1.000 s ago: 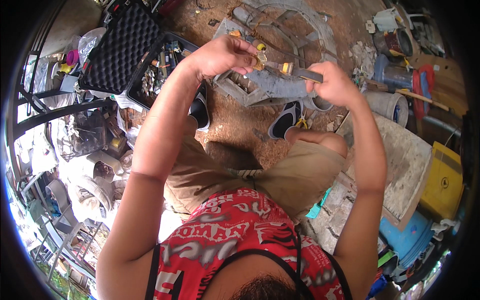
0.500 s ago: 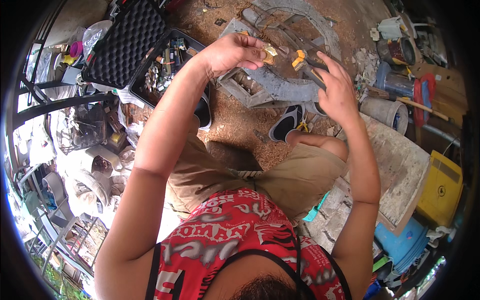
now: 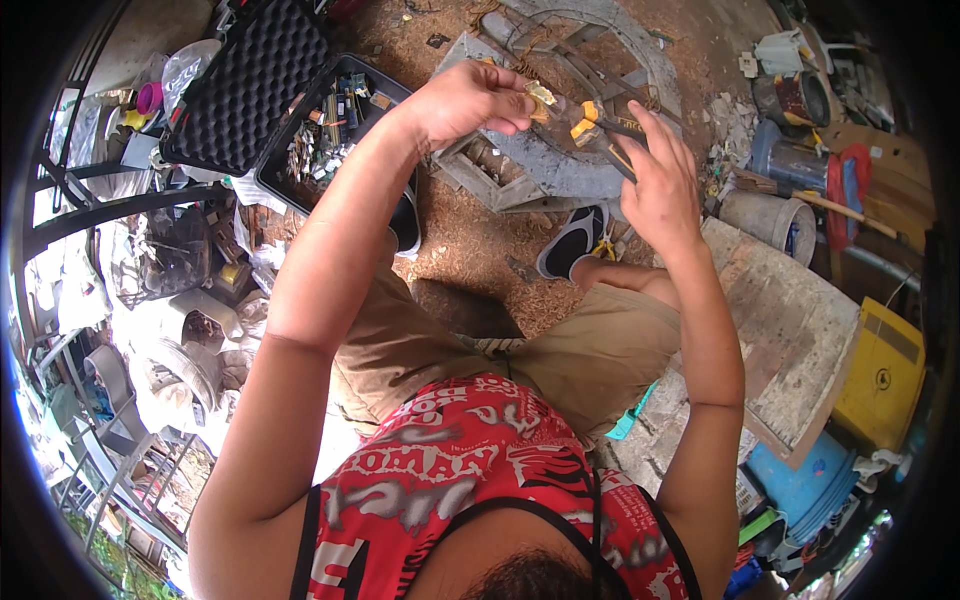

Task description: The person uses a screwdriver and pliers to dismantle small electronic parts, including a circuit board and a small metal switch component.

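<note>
1. The floor (image 3: pixel 450 275) is brown and strewn with chips, a dark shoe (image 3: pixel 572 243) resting on it.
2. On its far part lies a grey ring frame (image 3: pixel 580 182), below the hands.
3. The left hand (image 3: pixel 470 105) has its fingers pinched on a gold piece (image 3: pixel 542 95), held above the frame.
4. The right hand (image 3: pixel 662 200) holds pliers (image 3: pixel 618 128) just right of the piece, fingers loosely spread, handles parted; whether pliers and piece touch, I cannot tell.
5. Far left, an open case (image 3: pixel 268 178) holds circuit boards (image 3: pixel 340 108).
6. Right: a grey bucket (image 3: pixel 760 222), a board (image 3: pixel 775 325), a yellow box (image 3: pixel 880 380).
</note>
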The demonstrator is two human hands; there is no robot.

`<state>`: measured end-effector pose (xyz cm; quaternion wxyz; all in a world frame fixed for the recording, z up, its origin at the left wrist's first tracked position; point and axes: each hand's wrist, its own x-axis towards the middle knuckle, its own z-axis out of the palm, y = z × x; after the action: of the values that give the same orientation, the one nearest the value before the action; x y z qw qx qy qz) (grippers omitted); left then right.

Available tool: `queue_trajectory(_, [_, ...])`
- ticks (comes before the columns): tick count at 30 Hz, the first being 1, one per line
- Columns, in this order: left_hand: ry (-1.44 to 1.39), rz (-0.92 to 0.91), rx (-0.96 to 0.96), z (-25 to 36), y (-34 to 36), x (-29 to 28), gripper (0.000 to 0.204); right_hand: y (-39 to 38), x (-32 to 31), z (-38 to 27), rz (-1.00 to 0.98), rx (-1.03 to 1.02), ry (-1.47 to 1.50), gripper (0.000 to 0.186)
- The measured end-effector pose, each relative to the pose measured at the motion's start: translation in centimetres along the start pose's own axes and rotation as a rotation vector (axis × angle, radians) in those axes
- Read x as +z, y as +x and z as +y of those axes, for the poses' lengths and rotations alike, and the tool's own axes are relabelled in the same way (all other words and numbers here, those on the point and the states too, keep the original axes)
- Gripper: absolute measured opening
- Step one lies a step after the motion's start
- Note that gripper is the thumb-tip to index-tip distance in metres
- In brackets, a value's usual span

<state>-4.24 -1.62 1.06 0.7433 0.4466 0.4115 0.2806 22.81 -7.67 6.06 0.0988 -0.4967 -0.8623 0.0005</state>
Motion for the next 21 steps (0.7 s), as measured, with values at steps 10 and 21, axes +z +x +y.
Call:
queue_trajectory(10, [0.118,-0.184,0.031,0.2,-0.4,0.0,0.058,-0.8,0.7,0.6,0.053,-0.007,0.098,0.019])
queue_trajectory(21, [0.185,-0.327,0.023,0.3,-0.9,-0.7,0.076,0.7,-0.3,3.1,-0.698,0.402,1.131,0.014])
